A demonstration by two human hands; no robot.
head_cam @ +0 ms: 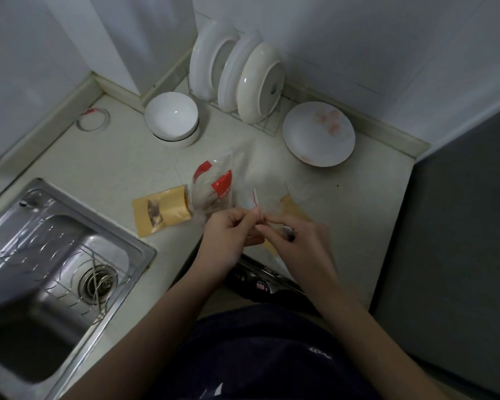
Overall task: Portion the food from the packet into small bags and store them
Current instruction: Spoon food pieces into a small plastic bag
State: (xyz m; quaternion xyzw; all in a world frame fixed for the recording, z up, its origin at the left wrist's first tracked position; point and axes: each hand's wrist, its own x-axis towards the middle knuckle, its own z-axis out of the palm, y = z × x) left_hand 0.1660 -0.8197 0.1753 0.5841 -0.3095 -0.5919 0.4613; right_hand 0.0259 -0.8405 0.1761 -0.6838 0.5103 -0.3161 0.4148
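A small clear zip bag [267, 202] with a red-striped top is held over the counter. My left hand [231, 232] and my right hand [295, 241] both pinch its top edge, fingertips nearly touching. Left of it lies a clear packet with red labels [212, 189], holding pale and brownish food. A brown kraft pouch [162, 210] with a small window lies further left. Another brown pouch [293, 210] shows partly under the clear bag and my right hand.
A steel sink [49, 269] fills the lower left. At the back stand a white bowl [171, 116], a rack of white plates [243, 76] and a flat plate [318, 134] with pinkish bits. A dark appliance [459, 241] borders the right.
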